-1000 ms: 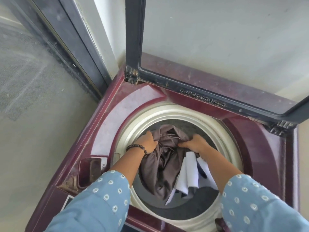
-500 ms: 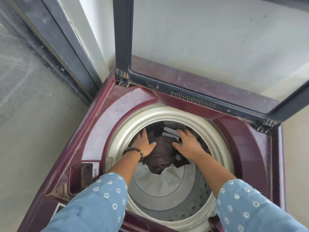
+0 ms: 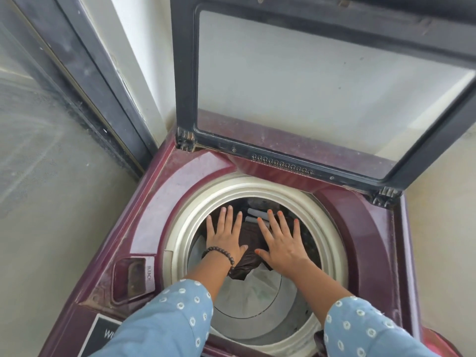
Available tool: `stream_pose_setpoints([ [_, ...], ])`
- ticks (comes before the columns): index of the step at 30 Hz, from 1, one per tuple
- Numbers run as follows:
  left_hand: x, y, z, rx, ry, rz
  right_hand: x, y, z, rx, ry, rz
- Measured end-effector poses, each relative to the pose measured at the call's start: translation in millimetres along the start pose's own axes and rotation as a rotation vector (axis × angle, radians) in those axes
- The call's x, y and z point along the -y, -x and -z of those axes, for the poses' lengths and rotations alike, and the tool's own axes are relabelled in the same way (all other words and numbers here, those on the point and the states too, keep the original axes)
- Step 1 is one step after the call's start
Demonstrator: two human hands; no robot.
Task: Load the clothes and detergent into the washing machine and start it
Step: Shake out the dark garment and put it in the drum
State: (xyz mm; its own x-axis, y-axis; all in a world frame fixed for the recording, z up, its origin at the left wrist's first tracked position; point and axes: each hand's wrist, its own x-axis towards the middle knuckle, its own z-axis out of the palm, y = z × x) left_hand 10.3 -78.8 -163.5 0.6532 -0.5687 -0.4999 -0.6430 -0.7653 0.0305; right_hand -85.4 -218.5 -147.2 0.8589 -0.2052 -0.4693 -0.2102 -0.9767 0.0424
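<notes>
The clothes (image 3: 247, 264) are lying in the far half of the drum (image 3: 255, 305) of the top-loading washing machine (image 3: 164, 191), a dark brown garment uppermost and white pieces (image 3: 255, 212) showing behind it. Both hands are covering much of the pile, so its full extent is staying hidden, and whether the palms are touching the cloth or hovering just above it is hard to tell. The near edge of the machine and a dark label (image 3: 105, 333) on it are being cut off by the frame and by the sleeves.

The left hand (image 3: 225, 237), with a beaded bracelet (image 3: 221, 255) at the wrist, is reaching into the opening palm down, fingers straight and spread, gripping nothing. The right hand (image 3: 280, 240) is lying just beside it in the same flat, splayed pose, thumbs pointing toward each other. Blue dotted sleeves (image 3: 164, 320) are covering both forearms.

The glass lid (image 3: 309, 81) is standing raised on its hinges at the back. A recess marked for bleach (image 3: 132, 279) is sitting to the left of the cream drum rim (image 3: 180, 228).
</notes>
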Motion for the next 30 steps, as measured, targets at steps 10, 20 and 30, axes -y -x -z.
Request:
stream_pose_setpoints([
  [10,-29.6,37.6,30.8,-0.168,0.003,0.015,-8.1,33.0,20.5,-0.176,-0.047,-0.096],
  [20,-54.2,78.9,49.8,-0.254,-0.04,0.005,-10.7,78.9,21.3,-0.347,-0.092,-0.132],
  [30,-112.4,118.4,75.7,-0.337,-0.101,-0.025,-44.7,148.4,40.7,-0.433,-0.131,-0.198],
])
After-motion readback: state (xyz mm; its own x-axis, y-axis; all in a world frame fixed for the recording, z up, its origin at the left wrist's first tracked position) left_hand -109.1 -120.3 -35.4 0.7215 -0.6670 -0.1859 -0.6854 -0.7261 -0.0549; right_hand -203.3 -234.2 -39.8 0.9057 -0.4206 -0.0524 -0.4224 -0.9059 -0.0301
